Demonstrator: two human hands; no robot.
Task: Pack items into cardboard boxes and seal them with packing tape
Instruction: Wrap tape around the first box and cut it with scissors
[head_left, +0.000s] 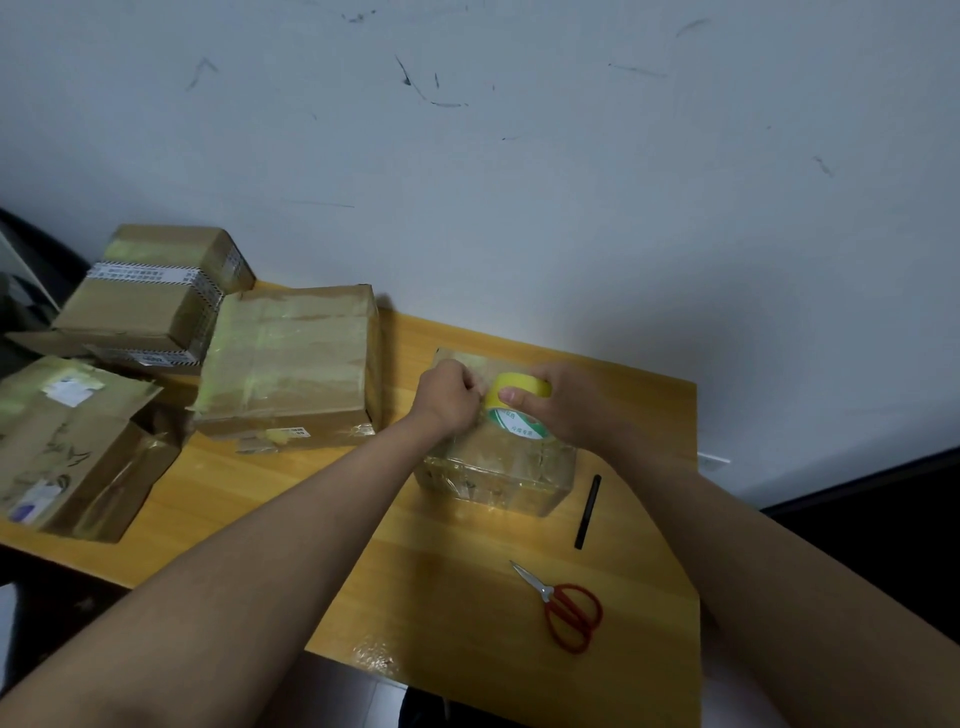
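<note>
Tape is in hand over the small cardboard box (498, 467), which sits on the wooden worktop (291, 499) right of centre, already wrapped in glossy clear film on its near face. We note the right hand (566, 402) gripping the yellow tape roll (517, 402), fingers (514, 397) curled over its rim, the roll standing on edge on the box top with its printed core facing us. The left hand (449, 397) is closed just beside the roll on its left side, apparently pinching the free tape end; the end itself is too small to confirm. Both hands are directly above the box. In our judgement the strip will run leftward from the roll across the lid, roughly along the box's longer side, so the left hand is the anchor and the right hand the feeder.

Red-handled scissors (563, 608) lie near the worktop's front edge, nearer the right arm, with a black pen-like stick (588, 512) between them and the box. Three larger taped boxes stand well apart to the left.
</note>
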